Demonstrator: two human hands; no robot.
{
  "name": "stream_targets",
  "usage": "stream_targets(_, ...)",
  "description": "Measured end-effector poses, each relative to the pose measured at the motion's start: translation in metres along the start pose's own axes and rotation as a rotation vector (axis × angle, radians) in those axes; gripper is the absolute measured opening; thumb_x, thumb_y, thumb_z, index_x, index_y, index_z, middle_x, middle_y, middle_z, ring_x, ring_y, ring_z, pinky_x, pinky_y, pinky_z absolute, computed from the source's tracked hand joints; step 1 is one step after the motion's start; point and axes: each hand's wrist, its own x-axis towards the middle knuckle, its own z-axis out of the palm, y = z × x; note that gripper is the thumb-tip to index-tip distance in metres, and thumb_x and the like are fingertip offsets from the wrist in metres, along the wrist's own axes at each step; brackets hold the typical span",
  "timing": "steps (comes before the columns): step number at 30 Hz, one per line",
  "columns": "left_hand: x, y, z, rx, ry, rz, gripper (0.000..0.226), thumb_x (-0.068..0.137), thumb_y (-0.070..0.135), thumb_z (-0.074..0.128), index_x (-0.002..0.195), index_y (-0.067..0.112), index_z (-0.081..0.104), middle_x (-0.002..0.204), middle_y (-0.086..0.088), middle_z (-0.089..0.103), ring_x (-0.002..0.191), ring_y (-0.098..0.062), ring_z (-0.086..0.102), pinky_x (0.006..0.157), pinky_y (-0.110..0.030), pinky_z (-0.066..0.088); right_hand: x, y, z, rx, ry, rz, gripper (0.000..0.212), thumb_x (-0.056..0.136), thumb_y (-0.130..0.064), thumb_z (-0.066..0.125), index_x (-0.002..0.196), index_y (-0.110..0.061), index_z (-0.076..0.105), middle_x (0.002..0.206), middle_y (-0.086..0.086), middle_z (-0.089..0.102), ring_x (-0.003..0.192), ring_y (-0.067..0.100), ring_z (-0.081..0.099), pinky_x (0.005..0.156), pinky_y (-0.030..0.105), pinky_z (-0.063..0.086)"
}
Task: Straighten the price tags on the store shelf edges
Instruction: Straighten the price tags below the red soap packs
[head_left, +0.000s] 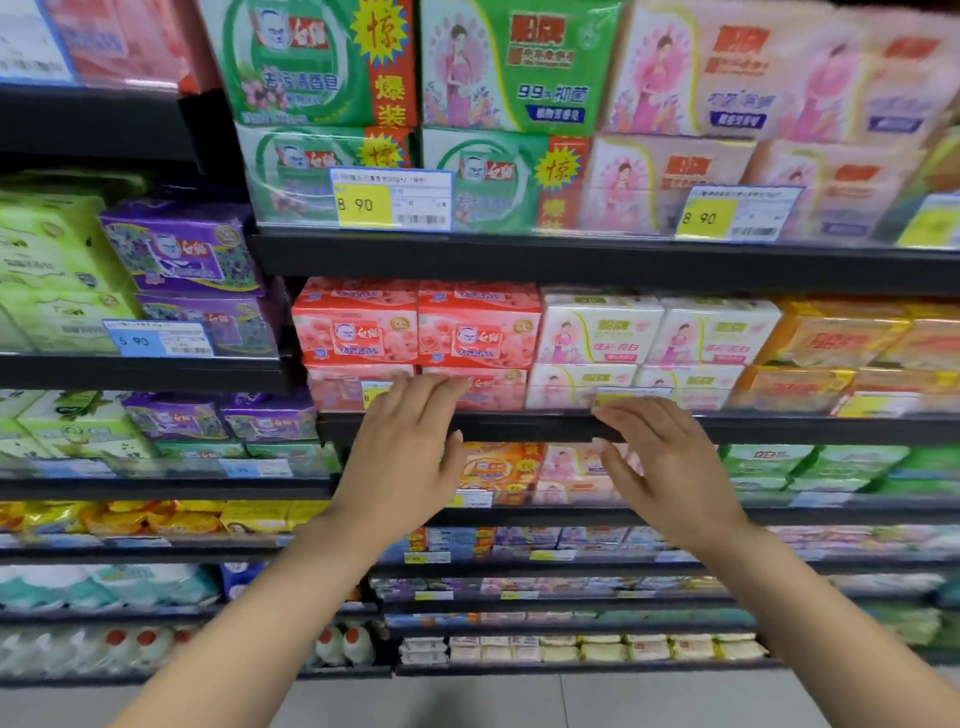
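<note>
At the middle shelf of the soap aisle, a person stands with both arms raised to the dark shelf edge. The left hand lies with its fingers nearly straight over a yellow price tag, of which only the left corner shows beside the knuckles; it looks to be pressing the tag rather than pinching it, though contact is hidden behind the fingers. The right hand hangs relaxed, fingers loosely bent and holding nothing, its tips just below a second tag that sits in front of the pale pink soap boxes. I judge the step in hand to be squaring the left tag along the edge. To do it well, the flat fingers should slide the tag level with the rail, not push it inward against the red soap boxes just behind, which could tip or shift. The 8.90 tag on the shelf above sits fairly square and gives a fair standard; the one to its right looks tilted and will likely want attention too.
</note>
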Motion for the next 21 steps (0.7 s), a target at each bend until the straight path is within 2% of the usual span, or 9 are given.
stream_targets(8, 0.031, 0.042, 0.026, -0.037, -0.134, 0.210, 0.044, 0.081, 0.020, 0.061, 0.123, 0.008, 0.054, 0.120, -0.007, 0.056, 0.111, -0.026, 0.050, 0.098, -0.043, 0.041, -0.029, 0.024, -0.030, -0.105, -0.057, 0.230, 0.044, 0.092, -0.037, 0.044, 0.119, -0.007, 0.062, 0.117, 0.009, 0.062, 0.110, 0.032, 0.055, 0.091, 0.044, 0.045)
stream_targets(10, 0.040, 0.054, 0.031, -0.070, -0.146, 0.271, 0.045, 0.081, 0.020, 0.058, 0.124, 0.009, 0.054, 0.121, -0.006, 0.054, 0.110, -0.025, 0.049, 0.099, -0.037, 0.035, -0.038, 0.026, -0.040, -0.113, -0.057, 0.284, 0.041, 0.091, -0.037, 0.048, 0.118, -0.009, 0.062, 0.117, 0.008, 0.062, 0.110, 0.031, 0.055, 0.088, 0.045, 0.048)
stream_targets(16, 0.072, 0.105, 0.046, -0.175, -0.183, 0.456, 0.048, 0.084, 0.027, 0.035, 0.124, 0.009, 0.053, 0.123, -0.006, 0.054, 0.111, -0.024, 0.049, 0.099, -0.035, 0.037, -0.064, 0.042, -0.081, -0.225, -0.066, 0.400, 0.038, 0.089, -0.033, 0.051, 0.116, -0.010, 0.063, 0.114, 0.010, 0.064, 0.104, 0.033, 0.059, 0.084, 0.046, 0.049)
stream_targets(21, 0.087, 0.157, 0.064, -0.222, -0.187, 0.537, 0.048, 0.084, 0.028, 0.037, 0.126, 0.011, 0.053, 0.122, -0.003, 0.054, 0.110, -0.021, 0.048, 0.098, -0.035, 0.039, -0.094, 0.063, -0.111, -0.300, -0.048, 0.456, 0.035, 0.090, -0.032, 0.051, 0.113, -0.009, 0.063, 0.109, 0.009, 0.063, 0.100, 0.031, 0.058, 0.081, 0.044, 0.049)
